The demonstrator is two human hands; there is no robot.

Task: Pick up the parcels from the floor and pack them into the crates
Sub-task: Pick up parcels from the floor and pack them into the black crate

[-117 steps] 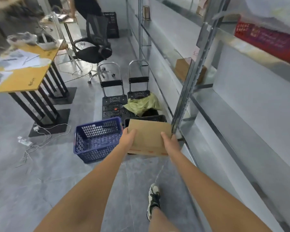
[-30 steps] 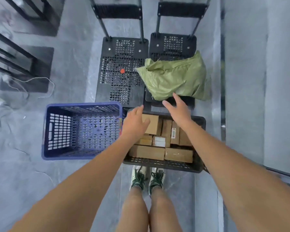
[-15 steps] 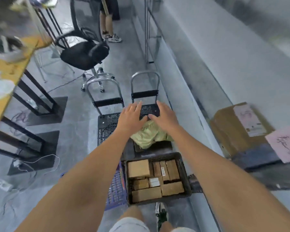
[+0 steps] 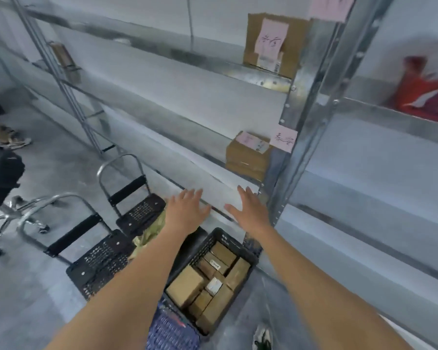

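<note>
A black crate (image 4: 228, 242) stands on the floor below my arms, filled with several brown cardboard parcels (image 4: 185, 286). To its left a corner of the blue crate (image 4: 170, 329) shows under my left forearm. My left hand (image 4: 185, 210) and my right hand (image 4: 250, 210) are stretched out in the air above the crates, fingers spread, holding nothing. A green sack (image 4: 147, 236) lies on a hand trolley, mostly hidden behind my left arm.
Metal shelving (image 4: 311, 102) runs along the right, holding cardboard boxes (image 4: 248, 157) with pink notes and a red bag (image 4: 425, 92). Two black hand trolleys (image 4: 104, 258) stand on the floor at left. An office chair (image 4: 0, 183) and another person's feet (image 4: 13, 141) are at far left.
The parcel I carried now lies in the black crate. My empty hands have lifted away from the crate and sack, and my view has swung up and right toward the shelving.
</note>
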